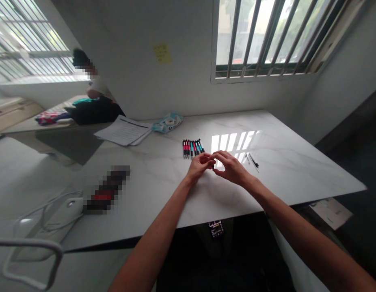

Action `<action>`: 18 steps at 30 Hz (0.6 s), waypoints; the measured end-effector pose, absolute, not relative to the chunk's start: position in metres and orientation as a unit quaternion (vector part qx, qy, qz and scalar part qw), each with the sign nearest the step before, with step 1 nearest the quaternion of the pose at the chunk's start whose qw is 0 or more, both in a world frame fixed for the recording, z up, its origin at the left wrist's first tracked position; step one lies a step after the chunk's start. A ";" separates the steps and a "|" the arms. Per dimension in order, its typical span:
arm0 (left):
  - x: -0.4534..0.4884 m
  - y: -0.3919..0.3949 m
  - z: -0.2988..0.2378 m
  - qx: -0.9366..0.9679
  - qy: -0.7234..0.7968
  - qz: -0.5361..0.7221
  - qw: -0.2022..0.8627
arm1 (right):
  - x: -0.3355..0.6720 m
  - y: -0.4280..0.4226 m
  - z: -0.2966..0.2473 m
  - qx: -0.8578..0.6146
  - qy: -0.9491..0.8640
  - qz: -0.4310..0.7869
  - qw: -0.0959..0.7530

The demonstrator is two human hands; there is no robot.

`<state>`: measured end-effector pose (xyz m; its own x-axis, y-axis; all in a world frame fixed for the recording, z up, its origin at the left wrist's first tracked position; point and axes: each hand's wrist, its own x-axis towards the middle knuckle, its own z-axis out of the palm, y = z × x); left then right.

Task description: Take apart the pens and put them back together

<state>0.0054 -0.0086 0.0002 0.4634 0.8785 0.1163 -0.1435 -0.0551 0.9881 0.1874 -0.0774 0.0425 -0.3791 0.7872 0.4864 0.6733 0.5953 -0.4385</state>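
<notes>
My left hand (200,165) and my right hand (229,166) meet just above the white marble-patterned table (212,194). The fingers of both are pinched round a small black pen part (213,165), mostly hidden by the fingertips. Beyond my left hand lies a row of pens (192,148), red and black or teal and black, side by side. To the right of my right hand are loose pen parts (253,161): a thin refill, a black-ended piece and small bits.
Printed papers (124,130) and a blue-white soft pack (168,123) lie by the wall. A blurred dark object (107,190) and a white power strip with cable (61,217) are at left. A phone (216,229) shows below the table edge. Another person (96,87) sits at far left.
</notes>
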 end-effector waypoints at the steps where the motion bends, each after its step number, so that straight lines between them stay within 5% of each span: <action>1: 0.005 -0.008 0.000 0.592 0.318 0.422 0.609 | 0.192 -0.076 0.041 -0.446 -0.825 0.087 0.337; 9: 0.004 -0.004 0.000 0.580 0.353 0.417 0.605 | 0.301 -0.051 0.018 -0.615 -0.730 0.036 0.297; 18: 0.005 -0.004 0.001 0.567 0.353 0.424 0.612 | 0.352 -0.038 -0.001 -0.642 -0.716 0.099 0.257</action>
